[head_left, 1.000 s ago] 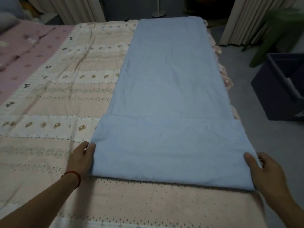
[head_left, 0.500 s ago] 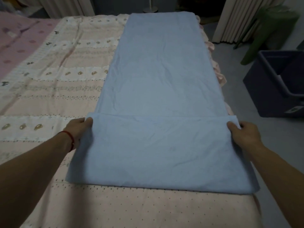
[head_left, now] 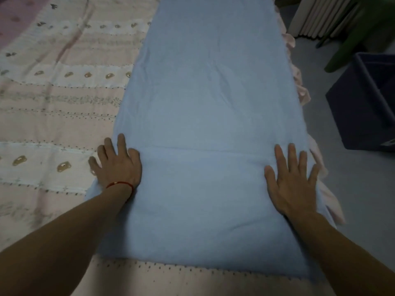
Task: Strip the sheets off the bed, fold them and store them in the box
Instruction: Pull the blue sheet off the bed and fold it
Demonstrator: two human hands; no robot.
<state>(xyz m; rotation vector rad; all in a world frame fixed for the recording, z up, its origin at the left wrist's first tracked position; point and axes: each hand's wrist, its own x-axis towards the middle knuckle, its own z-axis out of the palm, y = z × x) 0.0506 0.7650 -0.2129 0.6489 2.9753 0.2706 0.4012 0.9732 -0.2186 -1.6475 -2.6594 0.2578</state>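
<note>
Blue sheet (head_left: 205, 116) lies as a long strip on the right side of the bed (head_left: 53, 116), its near end folded over itself. Both hands lie flat on this folded part with fingers spread, gripping nothing: the left hand (head_left: 116, 164) at the left edge, with a red string (head_left: 119, 184) on the wrist, the right hand (head_left: 291, 178) near the right edge. Further right, on the floor, stands a dark box (head_left: 363, 103), well apart from the sheet.
</note>
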